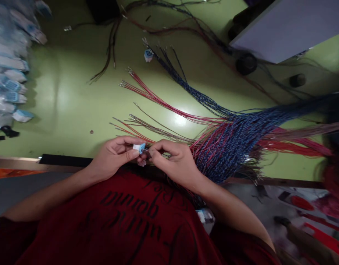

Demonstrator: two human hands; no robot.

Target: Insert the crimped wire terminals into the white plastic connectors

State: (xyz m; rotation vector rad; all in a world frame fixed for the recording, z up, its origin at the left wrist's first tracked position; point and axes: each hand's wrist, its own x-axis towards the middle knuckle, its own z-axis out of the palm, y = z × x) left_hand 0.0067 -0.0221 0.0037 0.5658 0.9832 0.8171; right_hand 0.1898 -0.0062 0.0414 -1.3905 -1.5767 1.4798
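By the desk's near edge (20, 159), the left hand (114, 156) pinches the connector (136, 148), blue face (142, 148) presumably turned for access toward the right hand (175, 158), whose fingertips are pressed on a wire (146, 150).

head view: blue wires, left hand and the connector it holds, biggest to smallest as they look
1. Blue wires, spread widest
2. Left hand
3. Connector, clearly smallest
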